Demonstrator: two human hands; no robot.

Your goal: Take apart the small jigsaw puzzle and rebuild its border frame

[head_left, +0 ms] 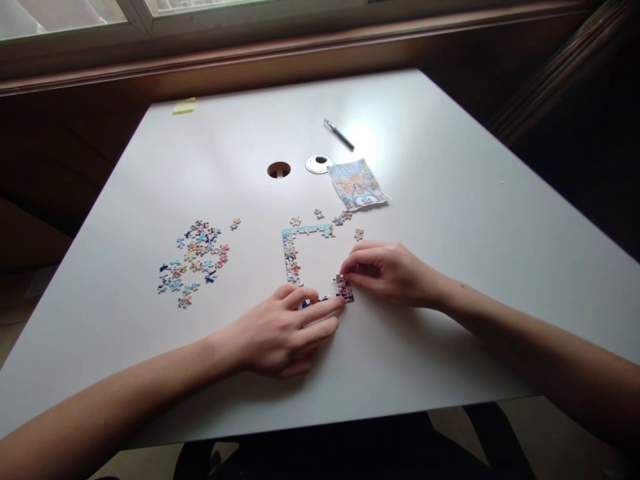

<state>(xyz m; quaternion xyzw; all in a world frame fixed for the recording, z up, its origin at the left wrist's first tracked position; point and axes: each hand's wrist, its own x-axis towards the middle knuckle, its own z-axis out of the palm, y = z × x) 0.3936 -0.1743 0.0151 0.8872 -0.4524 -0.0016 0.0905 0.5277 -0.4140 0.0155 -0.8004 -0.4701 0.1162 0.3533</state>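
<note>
A partly joined jigsaw frame (293,257) lies on the white table (450,220): a top strip, a left strip and a short bottom strip. My left hand (285,333) lies flat on the bottom strip, its fingers pressing the pieces down. My right hand (387,270) pinches a small joined cluster of pieces (345,288) at the frame's lower right corner, where it touches my left fingertips. A heap of loose puzzle pieces (195,260) is spread to the left.
A printed reference picture (357,184) lies beyond the frame, with a few stray pieces (343,217) near it. Farther back are a pen (339,134), a round cable hole (279,170), its white cover (319,164) and a yellow sticky note (184,106). A window runs behind the table.
</note>
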